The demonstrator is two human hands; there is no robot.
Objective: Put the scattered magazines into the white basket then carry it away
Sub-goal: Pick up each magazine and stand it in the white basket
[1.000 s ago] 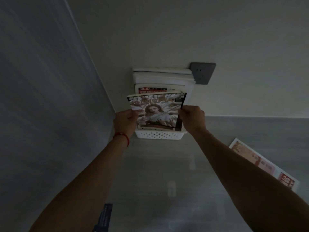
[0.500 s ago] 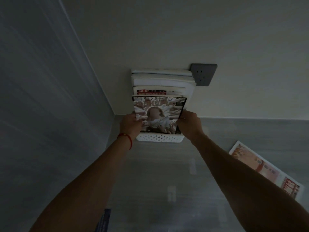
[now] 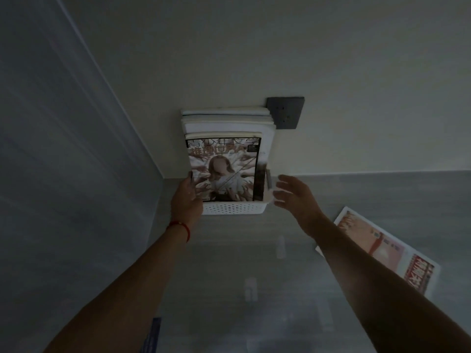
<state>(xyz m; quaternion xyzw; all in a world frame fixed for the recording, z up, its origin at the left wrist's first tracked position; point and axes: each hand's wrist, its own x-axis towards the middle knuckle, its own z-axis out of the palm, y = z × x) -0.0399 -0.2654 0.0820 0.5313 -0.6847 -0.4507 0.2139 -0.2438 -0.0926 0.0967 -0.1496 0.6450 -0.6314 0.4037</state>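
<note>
1. Head view. The white basket (image 3: 234,208) stands on the grey surface (image 3: 229,276) against the back wall, near the corner where the left wall meets it. I take the basket as the landmark.
2. A row of magazines stands upright in the basket, rising well above its rim. The front magazine (image 3: 224,169) shows a dark cover with a figure in white and large characters across the top. The pale magazines behind it (image 3: 226,121) show only their top edges.
3. The left hand (image 3: 186,200) is at the basket's left front corner. Its fingers grip the left edge of the front magazine. A red string (image 3: 179,225) circles that wrist.
4. The right hand (image 3: 293,194) is just right of the basket, fingers spread and loose, holding nothing. Contact with the basket's right edge cannot be told.
5. Another magazine (image 3: 379,250), with a red and cream cover, lies flat on the surface well to the right of the basket and nearer the camera.
6. A dark wall socket plate (image 3: 285,113) sits on the back wall above and right of the basket, partly behind the magazine tops.
7. A blue object (image 3: 153,335) shows at the bottom edge, left of the basket; it is too dim to identify.
</note>
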